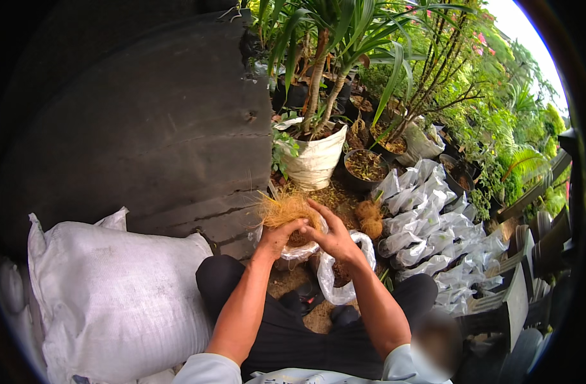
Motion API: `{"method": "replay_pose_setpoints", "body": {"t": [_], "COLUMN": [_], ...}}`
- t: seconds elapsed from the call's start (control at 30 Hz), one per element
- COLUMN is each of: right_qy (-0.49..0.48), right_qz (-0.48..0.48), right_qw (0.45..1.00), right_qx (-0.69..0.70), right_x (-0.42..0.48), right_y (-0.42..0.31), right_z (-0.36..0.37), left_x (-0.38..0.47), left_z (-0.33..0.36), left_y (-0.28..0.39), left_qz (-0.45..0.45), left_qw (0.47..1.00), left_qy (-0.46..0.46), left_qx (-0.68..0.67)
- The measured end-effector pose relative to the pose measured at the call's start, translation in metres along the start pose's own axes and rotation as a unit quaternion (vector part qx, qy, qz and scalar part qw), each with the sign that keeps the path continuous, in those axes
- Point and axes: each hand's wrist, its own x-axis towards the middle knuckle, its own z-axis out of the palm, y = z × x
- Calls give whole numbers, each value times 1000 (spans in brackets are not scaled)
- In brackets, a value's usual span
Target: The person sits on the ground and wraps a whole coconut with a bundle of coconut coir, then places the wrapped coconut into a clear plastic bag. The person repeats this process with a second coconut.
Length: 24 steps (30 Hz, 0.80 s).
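Between my hands is a shaggy bundle of golden-brown coconut fibre (288, 210), above the mouth of a clear plastic bag (300, 252). My left hand (276, 239) grips its near side, with the thumb pointing across to the right. Curved around the right side of the bundle, my right hand (338, 237) has its fingers reaching to the far edge. The two thumbs nearly meet over the fibre. Directly below my right wrist stands a second clear plastic bag (325, 276) with dark soil (342, 274) inside. Two fibre-covered balls (369, 218) lie on the ground beyond it.
Several clear plastic bags (422, 230) crowd the ground on the right. A stuffed white woven sack (125, 297) stands at my left, before a dark panel (144, 125). Ahead are a white sack planter (317, 161) and a black pot (366, 180). Plastic chairs (518, 297) stand far right.
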Motion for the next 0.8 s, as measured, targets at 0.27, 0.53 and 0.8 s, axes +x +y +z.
{"method": "replay_pose_setpoints", "body": {"t": [0.27,0.53,0.8], "right_qy": [117,163,62], "right_qz": [-23,-72,179], "right_qw": [961,976,956], "right_qx": [-251,-123,225], "right_x": [18,26,35], "right_y": [-18,-11,17], "right_z": [35,20,-5], "left_x": [14,11,-1], "left_z": [3,-4,9], "left_y": [-27,-2,13], "left_qz": [95,29,-30], "left_qw": [993,997,994], "left_qy": [67,67,-67], "left_qx": [26,29,-84]}}
